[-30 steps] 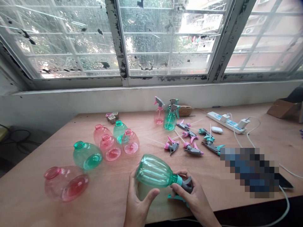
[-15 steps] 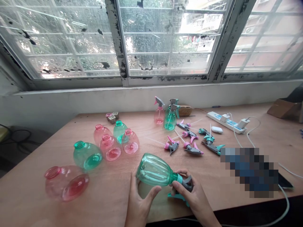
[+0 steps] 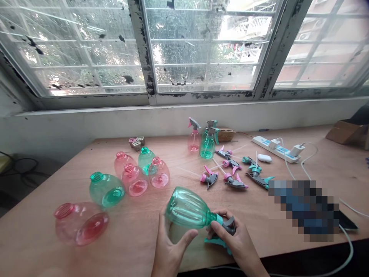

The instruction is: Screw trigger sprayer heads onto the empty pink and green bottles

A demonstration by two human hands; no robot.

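Observation:
A green transparent bottle (image 3: 188,209) lies on its side in both my hands, just above the wooden table (image 3: 288,184) near its front edge. My left hand (image 3: 170,248) wraps its fingers and thumb round the bottle's wide body. At the bottle's neck, my right hand (image 3: 233,240) is closed on the grey and teal spray head (image 3: 226,227) fitted there. The teal trigger pokes out under that hand.
Pink and green capless bottles (image 3: 132,179) lie at the left. Loose spray heads (image 3: 233,173) lie in the middle. Assembled spray bottles (image 3: 206,142) stand further back. A power strip (image 3: 273,148), cables and a blurred patch are at the right, a cardboard box (image 3: 346,130) far right.
The bottle's base has tipped slightly upward and my left thumb has shifted along its body. Both hands stay in about the same place.

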